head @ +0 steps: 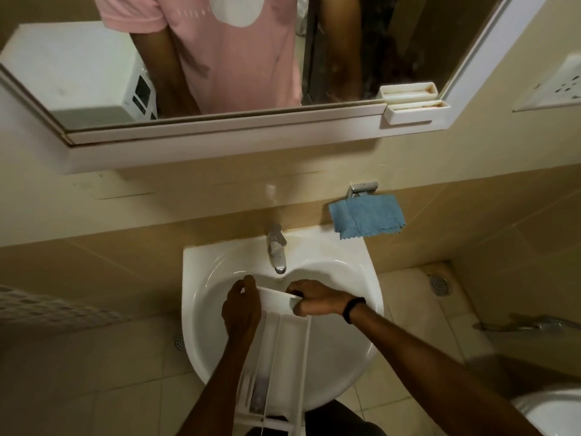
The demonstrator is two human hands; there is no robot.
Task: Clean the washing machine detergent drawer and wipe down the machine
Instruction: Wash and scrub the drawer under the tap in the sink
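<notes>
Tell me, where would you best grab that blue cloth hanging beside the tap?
Pinch the blue cloth at its loose lower edge, coming from the front and below. It drapes over a metal wall holder, so that edge hangs loose; lift up and off. The right hand, nearer it, must first release the detergent drawer.

On my feed the drawer [283, 338] reads plain white, and the sink [345, 250] is the same white. The cloth [366, 218] is mid blue with a zigzag-cut edge. The tap [276, 250] is shiny silver. I also make out a black wristband [353, 309], beige wall tiles [125, 269], cream floor tiles [418, 297], and a pink shirt [239, 64] with a white patch.
</notes>
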